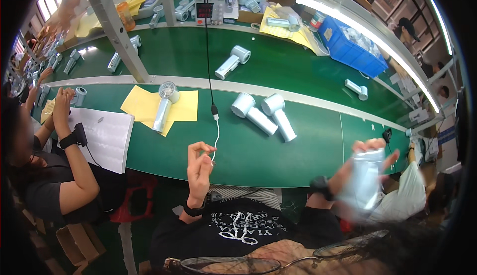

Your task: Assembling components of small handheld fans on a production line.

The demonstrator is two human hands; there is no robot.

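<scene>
Left hand (198, 171) pinching thin white cable (217, 135); well apart, right hand (342, 176) grasping blurred pale-blue plastic device (365, 183). Likely plug-in step; next needs aligning.

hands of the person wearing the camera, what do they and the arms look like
The left hand wears no glove, only a black wristband; the right hand, blurred, is also ungloved, with a bulkier black wristband. The sleeves are black.
</scene>
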